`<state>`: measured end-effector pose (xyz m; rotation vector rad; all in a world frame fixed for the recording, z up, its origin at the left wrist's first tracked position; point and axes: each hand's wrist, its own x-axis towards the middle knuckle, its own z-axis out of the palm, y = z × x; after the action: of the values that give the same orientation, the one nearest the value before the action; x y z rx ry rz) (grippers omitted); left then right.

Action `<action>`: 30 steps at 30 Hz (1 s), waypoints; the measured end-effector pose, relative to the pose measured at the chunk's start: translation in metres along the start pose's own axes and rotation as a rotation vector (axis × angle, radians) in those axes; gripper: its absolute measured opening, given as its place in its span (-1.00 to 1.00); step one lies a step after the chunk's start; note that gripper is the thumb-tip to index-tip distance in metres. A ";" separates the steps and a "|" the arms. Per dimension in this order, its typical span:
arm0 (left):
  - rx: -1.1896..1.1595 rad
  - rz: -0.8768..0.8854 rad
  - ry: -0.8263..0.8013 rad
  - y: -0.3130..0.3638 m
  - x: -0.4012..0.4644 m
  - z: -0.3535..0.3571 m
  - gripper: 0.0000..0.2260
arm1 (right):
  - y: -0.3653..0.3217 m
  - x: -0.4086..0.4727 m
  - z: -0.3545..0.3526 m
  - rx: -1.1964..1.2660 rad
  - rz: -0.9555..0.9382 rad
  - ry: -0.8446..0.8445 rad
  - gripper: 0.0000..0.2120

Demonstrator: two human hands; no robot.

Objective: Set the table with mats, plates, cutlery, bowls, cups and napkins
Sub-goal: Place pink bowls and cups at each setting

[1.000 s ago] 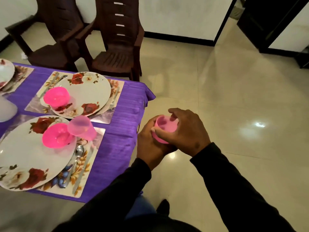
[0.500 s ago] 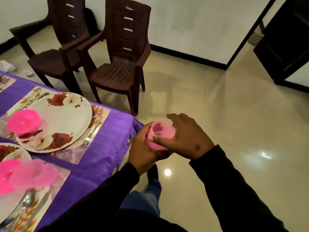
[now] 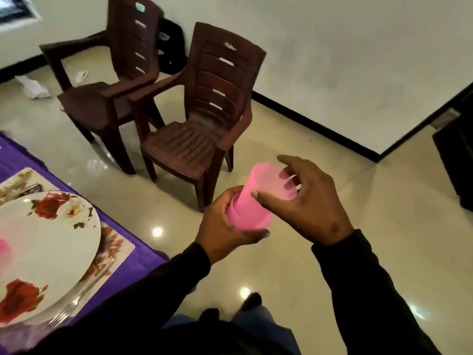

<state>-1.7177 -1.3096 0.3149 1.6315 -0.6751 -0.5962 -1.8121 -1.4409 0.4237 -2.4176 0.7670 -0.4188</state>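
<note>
2 hands grip nested pink cups (translucent) — beside the table.

Both arms reach forward in dark sleeves, hands close together at centre. Left hand low, fingers curled round the outer pink cup. Right hand just right of it, thumb and fingertips pinching the inner pink cup, partly raised out.

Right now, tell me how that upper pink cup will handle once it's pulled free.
The upper pink cup looks thin, translucent plastic, so probably light and slightly flexible. The right hand lifts it by fingertips alone. Tall and narrow, it may tip if set down carelessly.
</note>
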 end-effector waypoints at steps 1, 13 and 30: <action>0.003 -0.010 0.024 -0.001 0.016 -0.002 -0.26 | 0.004 0.021 0.005 0.010 -0.034 0.001 -0.18; 0.109 -0.139 0.670 -0.014 0.178 -0.059 -0.19 | -0.017 0.277 0.091 0.247 -0.547 -0.301 -0.19; 0.150 -0.333 1.332 -0.036 0.184 -0.213 -0.15 | -0.212 0.362 0.245 0.409 -1.073 -0.782 -0.07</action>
<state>-1.4347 -1.2907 0.3101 1.8593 0.5497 0.3836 -1.3281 -1.4134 0.3999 -2.1082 -0.8988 0.0303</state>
